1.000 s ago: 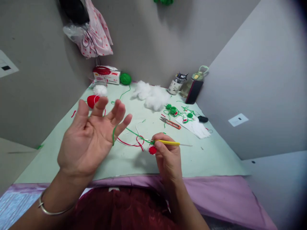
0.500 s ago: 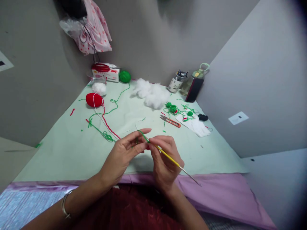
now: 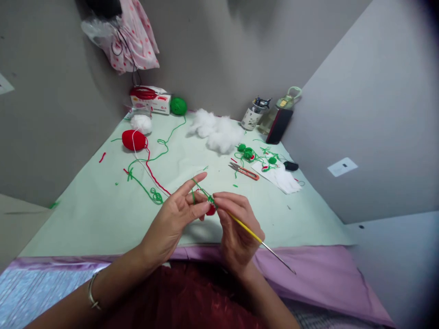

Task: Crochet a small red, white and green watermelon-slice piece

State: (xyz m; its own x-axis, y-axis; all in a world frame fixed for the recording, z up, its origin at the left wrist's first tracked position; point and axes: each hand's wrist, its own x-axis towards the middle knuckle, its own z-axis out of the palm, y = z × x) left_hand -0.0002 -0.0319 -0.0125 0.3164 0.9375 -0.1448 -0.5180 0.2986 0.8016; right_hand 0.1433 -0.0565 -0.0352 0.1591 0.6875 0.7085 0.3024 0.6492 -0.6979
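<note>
Your left hand [image 3: 178, 214] is half curled. Its thumb and middle fingers pinch a small red crochet piece [image 3: 211, 210], and its forefinger sticks out with green yarn [image 3: 202, 191] looped over it. Your right hand [image 3: 236, 226] is closed around a yellow crochet hook [image 3: 247, 230]. The hook's working end meets the red piece, hidden behind your fingertips, and its metal tail points toward your lap. All of this sits just above the near edge of the pale green table [image 3: 103, 214].

At the far edge, a small printed jar [image 3: 252, 119] holds dark items too small to name. Beside it stands a bottle [image 3: 290, 98] with a loop handle, its contents unreadable. A white-and-red box [image 3: 151, 101] carries a red coil on top, and its inside is hidden. The pink spotted bag [image 3: 137, 36] on the wall is cut off at the top.
</note>
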